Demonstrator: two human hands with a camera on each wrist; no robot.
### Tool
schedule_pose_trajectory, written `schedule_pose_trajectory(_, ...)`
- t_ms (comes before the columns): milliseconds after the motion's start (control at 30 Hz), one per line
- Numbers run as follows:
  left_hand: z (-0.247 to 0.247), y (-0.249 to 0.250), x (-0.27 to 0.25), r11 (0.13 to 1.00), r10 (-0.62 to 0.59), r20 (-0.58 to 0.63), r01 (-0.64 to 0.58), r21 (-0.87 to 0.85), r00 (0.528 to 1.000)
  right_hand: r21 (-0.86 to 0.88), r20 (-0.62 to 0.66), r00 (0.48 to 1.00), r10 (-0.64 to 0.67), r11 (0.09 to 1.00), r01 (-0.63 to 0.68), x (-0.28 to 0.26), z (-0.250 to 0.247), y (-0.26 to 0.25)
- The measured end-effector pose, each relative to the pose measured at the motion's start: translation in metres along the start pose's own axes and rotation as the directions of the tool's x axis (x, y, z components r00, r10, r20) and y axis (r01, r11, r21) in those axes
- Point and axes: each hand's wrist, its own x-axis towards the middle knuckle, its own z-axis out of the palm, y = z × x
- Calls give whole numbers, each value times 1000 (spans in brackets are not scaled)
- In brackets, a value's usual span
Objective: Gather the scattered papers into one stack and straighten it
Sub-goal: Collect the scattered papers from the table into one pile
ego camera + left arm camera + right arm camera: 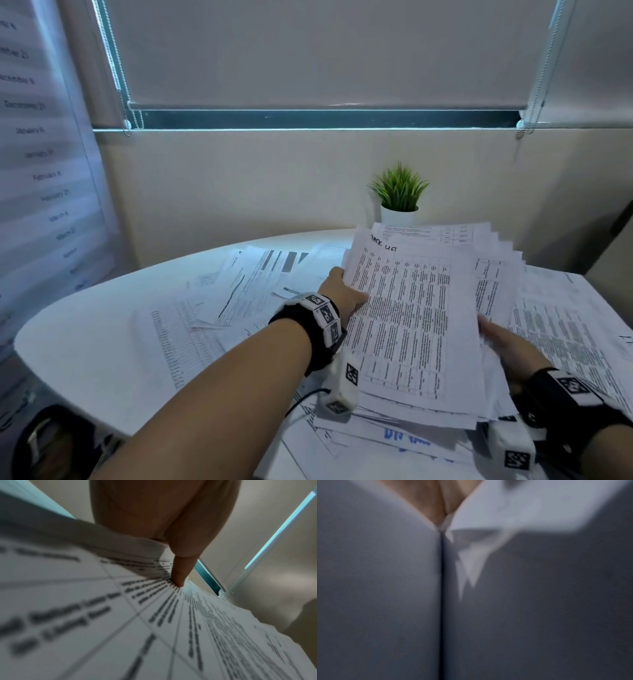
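Gripped between our left hand (344,294) at its left edge and our right hand (510,346) at its right edge, the paper stack (414,318) lies tilted above loose sheets (239,291) on the white round table (85,342), thin printed pages fanned unevenly.

white papers (404,318), black print, green plant (399,188)
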Motion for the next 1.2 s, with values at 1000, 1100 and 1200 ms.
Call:
schedule_pose_trajectory(1000, -83, -39, 109, 730, -170, -152, 228, 645, 974, 58, 133, 991, -16, 998, 8, 12, -3, 6)
schedule_pose_trajectory(1100, -78, -34, 106, 661, -152, -113, 186, 727, 982, 68, 117, 993, 1, 998, -9, 11, -2, 5)
schedule_pose_trajectory(1200, -85, -29, 96, 705, -91, -121, 150, 693, 988, 75, 117, 993, -13, 997, 4, 6, -1, 2)
